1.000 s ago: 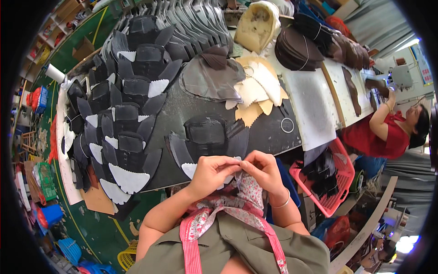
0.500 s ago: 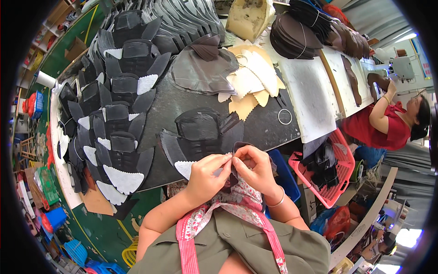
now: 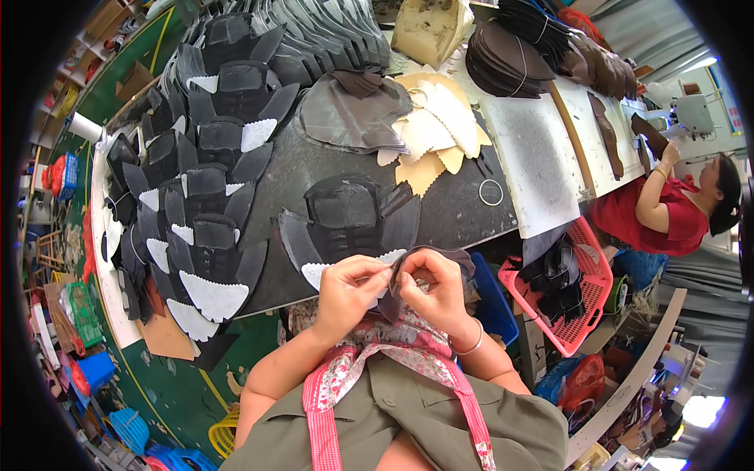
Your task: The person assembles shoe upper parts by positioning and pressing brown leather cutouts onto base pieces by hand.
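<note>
A dark piece [image 3: 465,262], thin and curved, was held at the tabletop's [image 3: 287,169] near edge between the left hand [image 3: 347,297] and right hand [image 3: 437,292], both pinching it with thumb and fingers. Rightward, a pink basket [image 3: 571,336] held black parts [image 3: 559,284]; nearer stood a blue bin [image 3: 498,312], contents unclear.

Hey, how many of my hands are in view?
2: your left hand, pinching the left edge of the thin dark piece, and your right hand, holding it just beside. Neither is hidden.
</note>
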A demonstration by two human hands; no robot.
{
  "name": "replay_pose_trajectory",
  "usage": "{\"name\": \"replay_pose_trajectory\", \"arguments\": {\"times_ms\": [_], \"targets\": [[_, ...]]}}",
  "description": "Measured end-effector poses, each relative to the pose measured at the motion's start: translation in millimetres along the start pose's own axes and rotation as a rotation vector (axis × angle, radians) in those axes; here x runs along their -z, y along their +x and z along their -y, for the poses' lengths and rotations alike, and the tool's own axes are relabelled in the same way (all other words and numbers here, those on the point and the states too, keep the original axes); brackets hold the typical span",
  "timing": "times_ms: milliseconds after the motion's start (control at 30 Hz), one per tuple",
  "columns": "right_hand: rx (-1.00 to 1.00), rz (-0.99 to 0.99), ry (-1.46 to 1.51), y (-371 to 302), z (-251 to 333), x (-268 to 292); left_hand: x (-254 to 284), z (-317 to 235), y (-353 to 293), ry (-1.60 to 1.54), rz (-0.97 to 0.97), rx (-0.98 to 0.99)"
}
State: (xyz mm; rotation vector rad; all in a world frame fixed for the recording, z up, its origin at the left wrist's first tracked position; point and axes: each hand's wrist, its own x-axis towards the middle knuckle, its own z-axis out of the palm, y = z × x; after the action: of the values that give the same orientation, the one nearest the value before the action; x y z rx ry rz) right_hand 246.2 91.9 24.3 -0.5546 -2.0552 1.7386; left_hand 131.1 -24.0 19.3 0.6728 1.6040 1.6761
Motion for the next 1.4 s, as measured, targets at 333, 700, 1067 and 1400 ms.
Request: {"name": "replay_pose_trajectory", "arguments": {"times_ms": [333,700,1067,1400], "targets": [[-0.075,-0.051,-0.069,-6,6,-3,-12,-10,-11,0.243,-0.066,-0.096],[0.073,-0.027,-0.187,-9,2,-1,-4,-5,-10,0.228,-0.004,-0.042],[-0.124,-0.128,-0.165,-9,6,3,-18,-1,-14,0.222,0.061,-0.072],[0.150,-0.090,-0.572,27,40,28,-2,-5,-6,0.293,-0.182,-0.128]]}}
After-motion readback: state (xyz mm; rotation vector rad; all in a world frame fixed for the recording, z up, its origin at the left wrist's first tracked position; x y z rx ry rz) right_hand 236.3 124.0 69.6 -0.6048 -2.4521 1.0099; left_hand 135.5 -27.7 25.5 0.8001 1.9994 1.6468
